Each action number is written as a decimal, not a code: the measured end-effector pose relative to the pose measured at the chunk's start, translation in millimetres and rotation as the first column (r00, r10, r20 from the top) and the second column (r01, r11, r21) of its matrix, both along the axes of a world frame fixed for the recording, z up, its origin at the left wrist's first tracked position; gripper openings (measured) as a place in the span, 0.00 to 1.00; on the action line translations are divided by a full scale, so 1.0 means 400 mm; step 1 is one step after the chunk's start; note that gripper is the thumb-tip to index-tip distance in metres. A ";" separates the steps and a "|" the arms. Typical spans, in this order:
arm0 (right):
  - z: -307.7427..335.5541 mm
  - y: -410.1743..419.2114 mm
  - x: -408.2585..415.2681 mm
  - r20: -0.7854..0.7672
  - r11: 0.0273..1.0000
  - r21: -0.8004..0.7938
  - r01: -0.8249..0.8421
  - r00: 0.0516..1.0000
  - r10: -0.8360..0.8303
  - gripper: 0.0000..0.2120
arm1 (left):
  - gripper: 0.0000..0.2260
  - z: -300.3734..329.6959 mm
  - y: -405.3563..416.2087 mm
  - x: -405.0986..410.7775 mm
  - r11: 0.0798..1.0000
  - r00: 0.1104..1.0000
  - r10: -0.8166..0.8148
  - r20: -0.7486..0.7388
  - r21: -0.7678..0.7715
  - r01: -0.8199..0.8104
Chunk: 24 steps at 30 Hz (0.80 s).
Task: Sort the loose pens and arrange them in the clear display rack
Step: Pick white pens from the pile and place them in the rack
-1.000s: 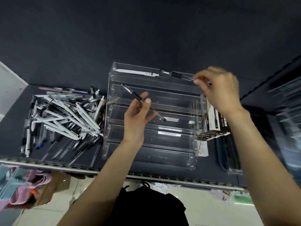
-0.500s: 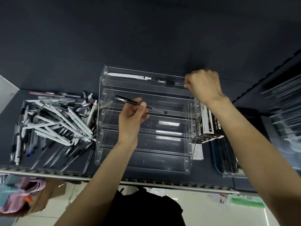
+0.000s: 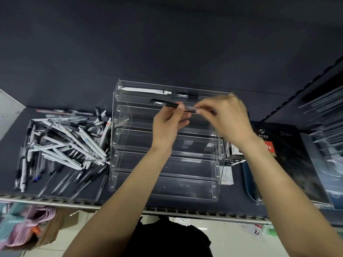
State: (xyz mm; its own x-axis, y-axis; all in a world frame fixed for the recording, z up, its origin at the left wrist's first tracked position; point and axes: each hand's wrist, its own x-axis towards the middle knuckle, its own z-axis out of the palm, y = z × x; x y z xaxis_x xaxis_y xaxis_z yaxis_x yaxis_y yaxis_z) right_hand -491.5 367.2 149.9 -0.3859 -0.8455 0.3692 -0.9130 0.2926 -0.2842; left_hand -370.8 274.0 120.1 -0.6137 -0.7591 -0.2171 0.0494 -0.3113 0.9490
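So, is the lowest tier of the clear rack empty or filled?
Empty: the clear acrylic display rack's lowest tier shows no pens.

The clear display rack [image 3: 167, 145] has its four lower tiers open to reach from the front, while both hands [image 3: 168, 127] [image 3: 227, 117] and the black pen [image 3: 172, 104] they hold crowd its second tier from the top. Left of the rack, a heap of loose pens [image 3: 65, 143] covers the shelf [image 3: 185, 205]. Right of the rack, a black box [image 3: 234, 154] touches its side wall.

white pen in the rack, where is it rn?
Head view: the white pen lies flat in the top tier of the clear rack, left side, beside a black pen.
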 end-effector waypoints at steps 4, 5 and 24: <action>0.003 0.009 -0.099 0.026 0.978 -0.041 0.203 0.979 -0.202 0.06 | 0.09 -0.031 -0.063 0.012 0.604 0.927 0.169 0.334 -0.778 0.171; 0.002 0.010 -0.117 0.028 0.977 -0.016 0.213 0.977 -0.212 0.06 | 0.09 -0.042 -0.083 0.018 0.464 0.916 0.255 0.311 -0.870 0.166; 0.009 -0.074 -0.131 -0.309 0.791 0.501 0.351 0.926 -0.215 0.10 | 0.21 -0.105 -0.253 0.041 0.037 0.817 0.341 0.465 -0.875 0.483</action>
